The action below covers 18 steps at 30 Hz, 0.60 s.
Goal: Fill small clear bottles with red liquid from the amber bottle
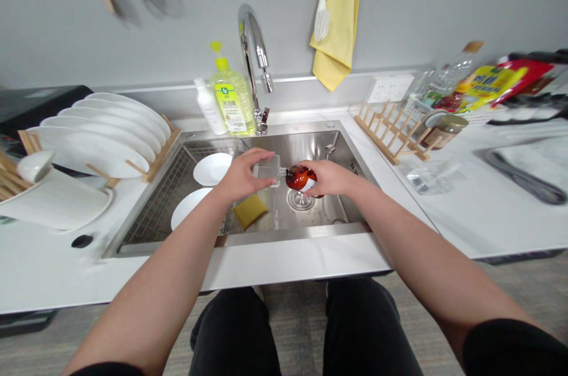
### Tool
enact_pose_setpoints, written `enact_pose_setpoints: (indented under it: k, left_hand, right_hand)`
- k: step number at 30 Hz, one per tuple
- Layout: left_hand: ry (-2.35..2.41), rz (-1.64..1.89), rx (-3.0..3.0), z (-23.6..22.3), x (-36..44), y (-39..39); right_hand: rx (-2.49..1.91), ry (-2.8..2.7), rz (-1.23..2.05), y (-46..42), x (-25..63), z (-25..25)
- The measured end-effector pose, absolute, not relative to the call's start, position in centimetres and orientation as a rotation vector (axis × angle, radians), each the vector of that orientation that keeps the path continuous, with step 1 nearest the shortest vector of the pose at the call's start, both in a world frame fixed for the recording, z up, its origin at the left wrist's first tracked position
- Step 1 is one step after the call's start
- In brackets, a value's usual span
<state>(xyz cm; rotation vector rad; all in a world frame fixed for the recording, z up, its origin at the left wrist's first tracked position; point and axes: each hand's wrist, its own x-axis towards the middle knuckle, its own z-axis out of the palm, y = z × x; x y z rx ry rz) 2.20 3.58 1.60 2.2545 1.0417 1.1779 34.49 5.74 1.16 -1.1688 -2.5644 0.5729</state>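
Note:
Over the sink (284, 238), my left hand (244, 172) is closed on a small clear square bottle (270, 171), gripping it between thumb and fingers. My right hand (326, 176) wraps around an amber bottle (300, 179) with a white label, tipped on its side. The two bottle necks point at each other and meet, or nearly so; I cannot tell if they touch. A yellow sponge cloth (249, 211) lies in the sink below my left hand. Beneath the amber bottle is the drain (300, 199).
Two white bowls or plates (213, 169) sit in the wire basket at the sink's left. Behind stand the faucet (252, 62), a dish soap bottle (233, 97) and a white bottle (210, 106). Left is a rack of white plates (102, 133); right, a wooden rack (390, 133) and a jar (446, 130).

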Motion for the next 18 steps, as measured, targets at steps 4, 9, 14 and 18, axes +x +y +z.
enact_pose_setpoints:
  k: [4,9,14,18]
  left_hand:
    - [1.03,1.182,2.29,1.45,2.14,3.65]
    - [1.024,1.183,2.324,1.27,2.08,3.76]
    - [1.012,1.194,2.325,1.2,2.12,3.74]
    - [1.016,1.195,2.328,1.23,2.15,3.7]
  right_hand:
    - [-1.174,-2.565,0.586,5.75,34.51,1.2]
    - [-1.161,-2.578,0.573,5.81,34.55,1.21]
    - [-1.162,-2.585,0.574,5.75,34.5,1.28]
    - [-1.166,-2.576,0.574,5.77,34.48,1.22]
